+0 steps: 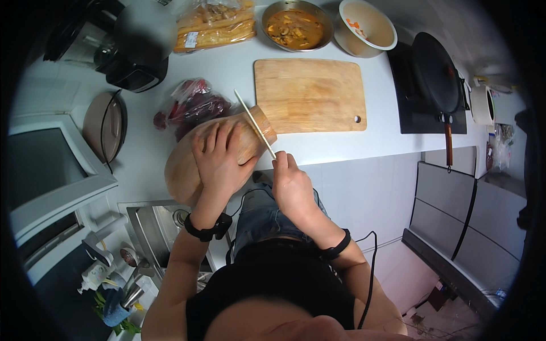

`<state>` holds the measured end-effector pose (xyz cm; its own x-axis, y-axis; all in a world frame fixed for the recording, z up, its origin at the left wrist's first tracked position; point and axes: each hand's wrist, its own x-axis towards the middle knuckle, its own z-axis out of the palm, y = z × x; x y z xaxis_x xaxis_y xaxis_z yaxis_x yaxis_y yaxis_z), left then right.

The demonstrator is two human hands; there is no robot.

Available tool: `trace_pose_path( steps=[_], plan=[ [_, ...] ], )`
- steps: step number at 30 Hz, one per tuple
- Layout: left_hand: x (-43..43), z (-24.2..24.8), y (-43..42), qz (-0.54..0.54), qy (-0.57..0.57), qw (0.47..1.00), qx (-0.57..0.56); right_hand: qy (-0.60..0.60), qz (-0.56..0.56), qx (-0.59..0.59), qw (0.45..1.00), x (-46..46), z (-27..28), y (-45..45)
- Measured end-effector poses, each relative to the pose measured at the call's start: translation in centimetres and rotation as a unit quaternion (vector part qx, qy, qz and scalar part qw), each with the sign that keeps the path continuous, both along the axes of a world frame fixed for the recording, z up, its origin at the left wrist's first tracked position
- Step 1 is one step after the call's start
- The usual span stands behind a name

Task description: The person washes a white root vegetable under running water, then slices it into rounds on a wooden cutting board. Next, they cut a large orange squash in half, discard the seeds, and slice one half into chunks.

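Observation:
A large tan squash (187, 170) lies slanted along the counter's front edge. My left hand (222, 157) is spread over its top, pressing on it and gripping its side with the thumb. My right hand (292, 183) is closed on the handle of a kitchen knife (255, 123), seen nearly edge-on. Its blade crosses the squash near the narrower, orange-toned end; how deep it sits cannot be told. Just beyond is a wooden cutting board (309, 96), bare on top. Behind the squash lies a clear plastic bag (198, 104) with dark red produce.
At the back are bagged fried dough sticks (219, 25), a metal bowl of soup or stew (296, 27) and a pale bowl (367, 32) with orange bits. Right, a black pan (437, 72) leans over the cooktop (401, 93). A sink (147, 226) lies front left, a window frame (102, 187) above.

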<state>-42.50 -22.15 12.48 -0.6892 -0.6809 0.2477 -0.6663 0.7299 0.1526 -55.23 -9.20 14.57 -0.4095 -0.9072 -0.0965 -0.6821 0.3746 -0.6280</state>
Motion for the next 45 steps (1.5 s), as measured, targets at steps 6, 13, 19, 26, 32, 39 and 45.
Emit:
trace_pose_path(
  steps=[6, 13, 19, 26, 32, 39, 45],
  plan=[
    [-0.7, -0.3, 0.2, 0.002, -0.017, 1.0, 0.002, -0.007, -0.011, 0.03, 0.999, -0.3, -0.7, 0.0],
    [-0.9, -0.1, 0.1, 0.003, -0.04, 0.999, 0.017, -0.023, -0.015, 0.046, 0.999, -0.7, -0.5, 0.0],
    [-0.9, -0.4, 0.1, 0.008, -0.048, 0.999, 0.023, -0.034, -0.009, 0.047, 0.998, -0.8, -0.3, 0.0],
    [-1.0, -0.1, 0.1, 0.009, -0.065, 0.998, 0.021, -0.05, 0.004, 0.08, 0.996, -1.0, -0.3, -0.1],
    [-1.2, -0.1, 0.1, 0.004, -0.07, 0.997, 0.02, -0.01, 0.034, 0.075, 0.997, -1.4, 0.1, -0.8],
    [-1.0, 0.0, 0.1, 0.0, -0.101, 0.995, 0.018, -0.08, 0.021, 0.119, 0.989, -3.0, 0.2, -2.2],
    [-0.8, -0.1, 0.3, -0.015, -0.075, 0.997, 0.008, -0.076, 0.012, 0.094, 0.993, -3.0, -1.4, -3.8]
  ],
)
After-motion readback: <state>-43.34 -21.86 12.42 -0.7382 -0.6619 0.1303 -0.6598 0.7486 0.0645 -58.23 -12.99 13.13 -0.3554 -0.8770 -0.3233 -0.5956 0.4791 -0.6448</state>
